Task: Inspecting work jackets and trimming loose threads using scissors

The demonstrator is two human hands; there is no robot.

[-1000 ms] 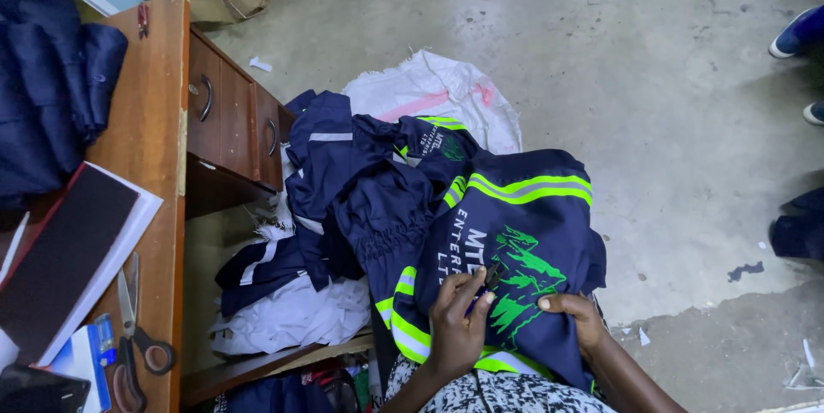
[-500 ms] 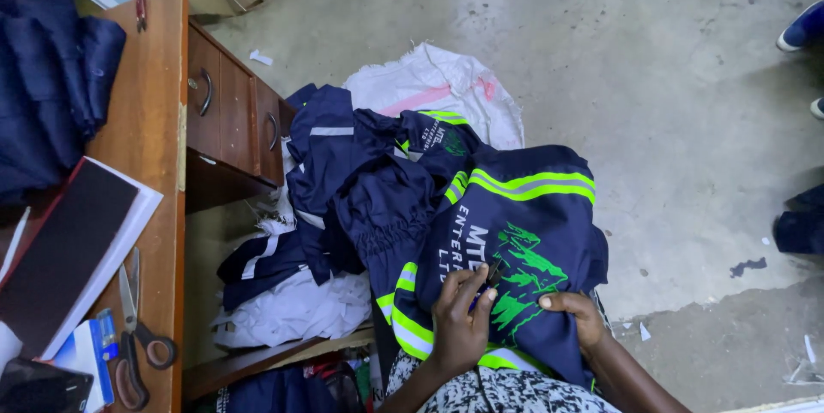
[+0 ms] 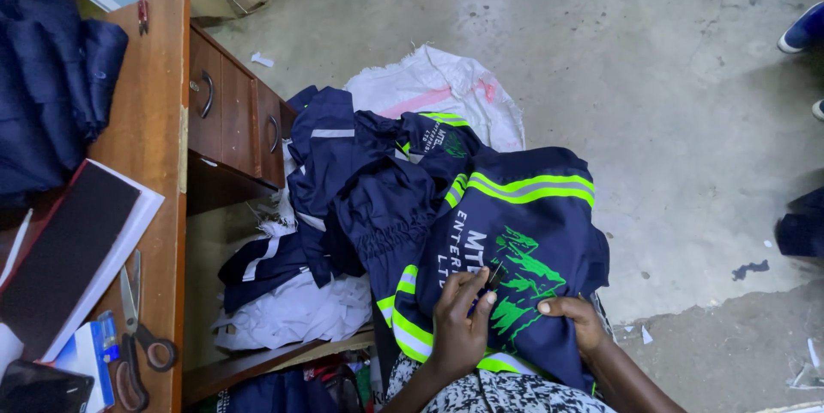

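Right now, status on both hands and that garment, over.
Left hand pinching a small dark tool at the green print. Right hand pressing the navy garment flat. Heap of navy clothes alongside, nothing blocking.

hands [image 3: 515, 323] on navy jacket [image 3: 524, 241] — wooden desk [image 3: 159, 121]

L hand [image 3: 459, 327] edged up garment [image 3: 524, 241] – small dark tool [image 3: 494, 276] now nearer green print; rest unchanged.

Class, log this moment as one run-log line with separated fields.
left hand: pinching small dark tool on green print | right hand: pressing navy jacket flat | wooden desk: scissors
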